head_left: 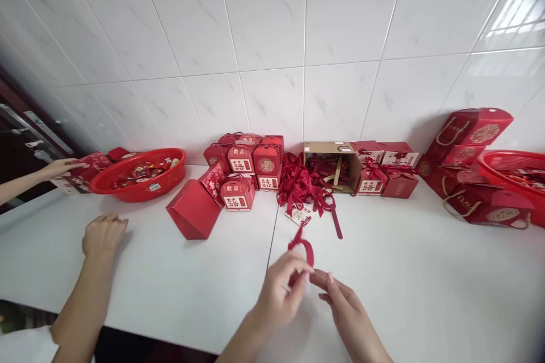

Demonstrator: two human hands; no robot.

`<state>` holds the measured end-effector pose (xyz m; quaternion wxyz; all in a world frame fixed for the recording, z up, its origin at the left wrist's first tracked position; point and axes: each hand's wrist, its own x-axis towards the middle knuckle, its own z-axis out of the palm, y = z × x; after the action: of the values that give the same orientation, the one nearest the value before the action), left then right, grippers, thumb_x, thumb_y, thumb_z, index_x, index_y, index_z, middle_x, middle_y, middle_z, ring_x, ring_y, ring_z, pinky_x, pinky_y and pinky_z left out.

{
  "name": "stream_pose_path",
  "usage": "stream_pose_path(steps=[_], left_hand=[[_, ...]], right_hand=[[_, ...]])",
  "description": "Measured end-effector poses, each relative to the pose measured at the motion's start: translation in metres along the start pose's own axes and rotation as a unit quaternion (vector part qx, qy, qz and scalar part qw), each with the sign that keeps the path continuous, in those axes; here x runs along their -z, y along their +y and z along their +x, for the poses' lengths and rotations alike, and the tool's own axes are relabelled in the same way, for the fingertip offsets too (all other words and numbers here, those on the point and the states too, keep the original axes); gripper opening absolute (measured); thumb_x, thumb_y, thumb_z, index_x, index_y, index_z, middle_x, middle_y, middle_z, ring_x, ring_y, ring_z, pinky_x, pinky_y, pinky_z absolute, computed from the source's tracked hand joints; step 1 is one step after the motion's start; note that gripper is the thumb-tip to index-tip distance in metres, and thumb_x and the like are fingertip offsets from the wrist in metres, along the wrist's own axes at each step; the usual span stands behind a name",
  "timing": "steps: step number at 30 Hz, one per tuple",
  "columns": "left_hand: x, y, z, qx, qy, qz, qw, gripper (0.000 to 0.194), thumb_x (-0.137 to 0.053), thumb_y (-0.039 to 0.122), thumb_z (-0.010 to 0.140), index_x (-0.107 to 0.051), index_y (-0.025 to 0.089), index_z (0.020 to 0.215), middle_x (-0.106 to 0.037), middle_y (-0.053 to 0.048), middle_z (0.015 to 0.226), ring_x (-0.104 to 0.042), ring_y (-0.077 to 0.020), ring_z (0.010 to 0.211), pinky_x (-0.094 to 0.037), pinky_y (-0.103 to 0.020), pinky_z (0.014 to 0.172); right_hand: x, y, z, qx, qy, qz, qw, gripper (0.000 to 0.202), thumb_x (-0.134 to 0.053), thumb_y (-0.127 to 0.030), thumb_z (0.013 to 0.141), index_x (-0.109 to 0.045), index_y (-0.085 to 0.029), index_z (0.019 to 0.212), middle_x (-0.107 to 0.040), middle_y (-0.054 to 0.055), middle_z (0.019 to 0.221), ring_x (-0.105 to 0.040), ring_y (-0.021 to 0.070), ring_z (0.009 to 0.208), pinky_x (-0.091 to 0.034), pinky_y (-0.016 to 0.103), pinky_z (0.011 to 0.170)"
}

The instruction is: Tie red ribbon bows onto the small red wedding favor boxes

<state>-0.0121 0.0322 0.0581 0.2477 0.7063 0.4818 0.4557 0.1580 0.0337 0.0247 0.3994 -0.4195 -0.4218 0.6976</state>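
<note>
A loop of red ribbon point(309, 252) rises from the fingers of my left hand point(281, 289), which pinches it above the white table. My right hand point(347, 303) meets it fingertip to fingertip, thumb and forefinger closed at the ribbon's lower part; the exact grip there is partly hidden. Just beyond them lies a tangled heap of red ribbons point(296, 181), with a small printed card point(299, 214) under its near edge. A single ribbon strip point(336, 221) trails to the right of the heap.
Red gift boxes point(242, 161) stand stacked by the tiled wall, near a tipped plain red box point(193, 211). An open cardboard box point(334, 150) holds ribbons. Red basins point(140, 190) with sweets sit at both sides. A co-worker's arm point(96, 261) rests at left.
</note>
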Motion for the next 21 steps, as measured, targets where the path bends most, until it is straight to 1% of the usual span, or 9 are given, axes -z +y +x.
stream_pose_path(steps=[2,4,7,10,13,15,17,19,21], left_hand=[[-0.011,0.01,-0.022,-0.025,-0.052,-0.023,0.998,0.023,-0.044,0.017,0.094,-0.066,0.022,0.1,-0.068,-0.007,0.093,-0.065,-0.0175,0.084,-0.054,-0.028,0.076],[-0.019,0.01,-0.043,0.012,-0.086,-0.034,0.996,0.025,-0.041,0.018,0.095,-0.065,0.023,0.103,-0.068,-0.007,0.092,-0.065,-0.0178,0.083,-0.055,-0.028,0.075],[-0.02,0.0,-0.067,0.119,-0.078,-0.062,0.988,0.025,-0.042,0.025,0.096,-0.062,0.024,0.111,-0.067,-0.006,0.093,-0.064,-0.0142,0.067,-0.057,-0.026,0.066],[-0.002,-0.015,-0.069,0.148,-0.052,-0.026,0.987,0.03,-0.047,0.029,0.095,-0.058,0.025,0.123,-0.069,-0.006,0.098,-0.069,-0.0168,0.079,-0.058,-0.031,0.082],[0.033,-0.037,-0.032,0.111,0.012,0.123,0.986,0.041,-0.053,0.03,0.092,-0.049,0.027,0.132,-0.064,-0.009,0.122,-0.061,-0.0238,0.117,-0.049,-0.038,0.102],[0.06,-0.054,0.01,0.103,0.125,0.258,0.952,0.048,-0.053,0.03,0.089,-0.043,0.023,0.135,-0.057,-0.012,0.133,-0.054,-0.0258,0.126,-0.049,-0.039,0.102],[0.086,-0.071,0.056,0.135,0.188,0.312,0.921,0.054,-0.052,0.027,0.089,-0.037,0.016,0.139,-0.047,-0.02,0.139,-0.044,-0.031,0.135,-0.041,-0.047,0.108],[0.106,-0.088,0.094,0.168,0.216,0.351,0.895,0.054,-0.056,0.026,0.086,-0.04,0.012,0.136,-0.041,-0.023,0.143,-0.036,-0.0356,0.138,-0.035,-0.051,0.111],[0.118,-0.104,0.12,0.199,0.224,0.381,0.875,0.052,-0.061,0.029,0.083,-0.046,0.014,0.131,-0.037,-0.022,0.147,-0.031,-0.0391,0.14,-0.031,-0.054,0.11]], right_hand=[[-0.007,0.004,0.003,-0.015,-0.04,0.107,0.993,0.045,-0.063,-0.063,0.083,-0.076,-0.024,0.101,-0.07,0.009,0.109,-0.059,0.028,0.113,-0.047,0.04,0.098],[-0.006,0.003,0.007,-0.029,-0.044,0.206,0.977,0.034,-0.071,-0.053,0.081,-0.075,-0.025,0.1,-0.07,0.005,0.097,-0.063,0.0221,0.098,-0.052,0.034,0.089],[0.006,-0.004,0.013,-0.036,0.007,0.285,0.958,0.029,-0.077,-0.046,0.079,-0.074,-0.026,0.099,-0.066,0.0,0.083,-0.063,0.0156,0.085,-0.055,0.026,0.08],[0.028,-0.007,0.017,-0.024,0.066,0.3,0.951,0.031,-0.078,-0.043,0.078,-0.072,-0.026,0.104,-0.065,-0.001,0.081,-0.065,0.0163,0.09,-0.056,0.026,0.084],[0.053,0.0,0.017,-0.012,0.098,0.283,0.954,0.033,-0.077,-0.043,0.079,-0.071,-0.027,0.108,-0.062,-0.002,0.072,-0.066,0.017,0.084,-0.059,0.027,0.078],[0.071,0.007,0.014,0.002,0.116,0.268,0.957,0.031,-0.078,-0.043,0.078,-0.072,-0.027,0.104,-0.057,-0.004,0.063,-0.064,0.0152,0.072,-0.06,0.025,0.07],[0.089,0.013,0.01,-0.002,0.135,0.248,0.959,0.029,-0.081,-0.041,0.074,-0.073,-0.027,0.097,-0.056,-0.004,0.061,-0.061,0.0142,0.065,-0.061,0.023,0.064],[0.105,0.016,0.003,-0.035,0.162,0.223,0.961,0.032,-0.085,-0.041,0.068,-0.075,-0.024,0.093,-0.066,0.001,0.075,-0.066,0.018,0.076,-0.063,0.025,0.068],[0.123,0.018,-0.005,-0.066,0.182,0.197,0.961,0.037,-0.087,-0.04,0.063,-0.076,-0.022,0.093,-0.071,0.008,0.103,-0.067,0.024,0.095,-0.064,0.029,0.076]])
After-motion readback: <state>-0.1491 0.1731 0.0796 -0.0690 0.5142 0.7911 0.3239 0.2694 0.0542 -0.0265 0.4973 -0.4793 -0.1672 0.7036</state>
